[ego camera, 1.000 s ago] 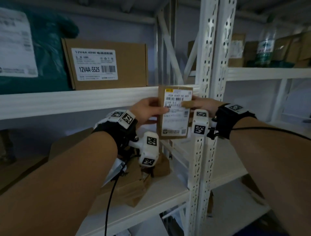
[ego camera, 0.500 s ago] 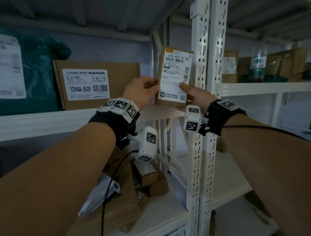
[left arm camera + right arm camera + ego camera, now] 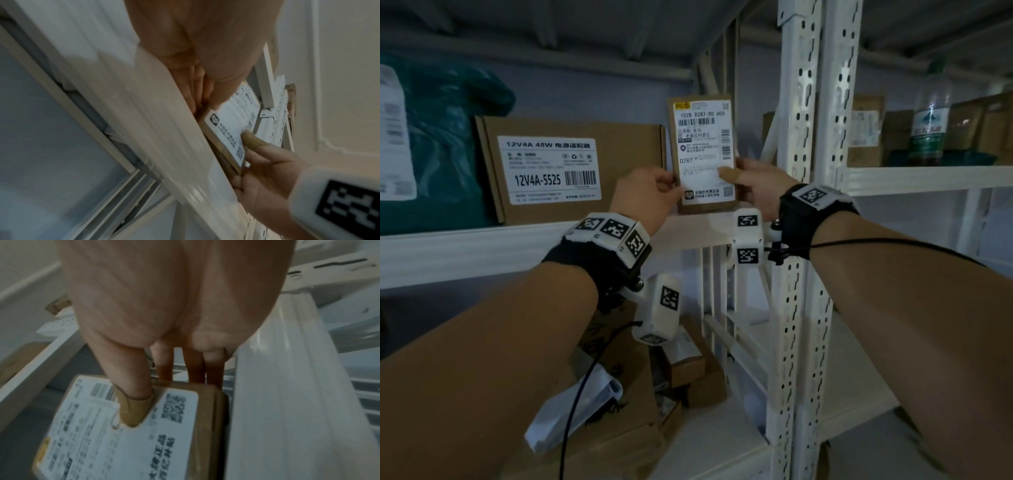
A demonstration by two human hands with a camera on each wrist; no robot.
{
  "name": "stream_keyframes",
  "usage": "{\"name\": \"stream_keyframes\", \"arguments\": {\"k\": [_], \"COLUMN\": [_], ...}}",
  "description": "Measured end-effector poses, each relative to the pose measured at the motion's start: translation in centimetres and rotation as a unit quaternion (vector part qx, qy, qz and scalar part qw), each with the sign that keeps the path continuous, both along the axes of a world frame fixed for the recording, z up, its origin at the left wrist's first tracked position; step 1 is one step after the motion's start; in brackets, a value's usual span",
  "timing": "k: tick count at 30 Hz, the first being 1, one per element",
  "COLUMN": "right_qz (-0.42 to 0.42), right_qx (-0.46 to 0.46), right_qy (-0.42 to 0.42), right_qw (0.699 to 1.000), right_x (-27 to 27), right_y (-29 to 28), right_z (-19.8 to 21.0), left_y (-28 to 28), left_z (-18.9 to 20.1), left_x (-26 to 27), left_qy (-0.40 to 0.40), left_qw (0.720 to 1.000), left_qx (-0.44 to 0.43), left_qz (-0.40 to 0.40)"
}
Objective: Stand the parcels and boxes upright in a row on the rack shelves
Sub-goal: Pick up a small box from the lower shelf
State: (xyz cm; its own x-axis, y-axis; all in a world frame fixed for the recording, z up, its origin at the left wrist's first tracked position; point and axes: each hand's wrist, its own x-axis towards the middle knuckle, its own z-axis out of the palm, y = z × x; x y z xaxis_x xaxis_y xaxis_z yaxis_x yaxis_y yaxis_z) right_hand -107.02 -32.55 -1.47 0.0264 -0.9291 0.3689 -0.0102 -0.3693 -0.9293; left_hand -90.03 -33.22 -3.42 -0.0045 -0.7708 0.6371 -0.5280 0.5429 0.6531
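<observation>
A small brown parcel with a white shipping label stands upright at the right end of the upper rack shelf, right of a larger brown box marked 12V4A-5525. My left hand grips the parcel's left edge and my right hand grips its right edge, thumb on the label. The right wrist view shows that thumb pressed on the parcel with the fingers behind it. In the left wrist view the parcel sits just above the shelf lip.
A teal bag stands left of the larger box. White slotted uprights rise just right of the parcel. The neighbouring bay holds boxes and a bottle. On the lower shelf lie jumbled brown boxes and a white packet.
Both hands lifted the parcel from below the shelf lip up onto the upper shelf, then set it down lower beside the larger box. The view tilted upward.
</observation>
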Motion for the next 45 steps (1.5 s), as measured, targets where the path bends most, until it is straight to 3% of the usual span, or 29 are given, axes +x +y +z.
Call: {"name": "stream_keyframes", "arguments": {"k": [4,7,16,25,29,34,45], "right_qz": [-0.006,-0.027,-0.129,-0.155,-0.188,-0.201,-0.181], "right_qx": [0.015,0.018,0.017,0.018,-0.016,-0.025,-0.041], "right_qy": [0.037,0.071,0.227,0.263,0.312,0.316,0.257], "right_qw": [0.999,0.997,0.965,0.952,0.931,0.927,0.949], "right_x": [-0.2,-0.4,0.1,0.2,0.1,-0.1,-0.7], "right_y": [-0.6,-1.1,-2.6,-2.5,-2.7,-2.7,-3.0], "right_z": [0.3,0.4,0.1,-0.1,-0.4,-0.6,-1.2], "left_y": [-0.2,-0.3,-0.3,-0.3,-0.7,-0.9,-0.7], "left_z": [-0.1,0.3,0.8,0.0,0.0,0.3,0.8], "left_x": [-0.4,-0.5,-0.9,-1.0,-0.9,-1.1,-0.9], "left_qy": [-0.031,0.001,-0.006,-0.034,-0.032,-0.039,-0.071], "left_qw": [0.997,0.998,0.997,0.992,0.992,0.991,0.988], "left_qx": [-0.038,-0.007,0.019,-0.046,-0.044,-0.016,0.016], "left_qz": [0.063,0.058,0.074,0.113,0.115,0.124,0.137]}}
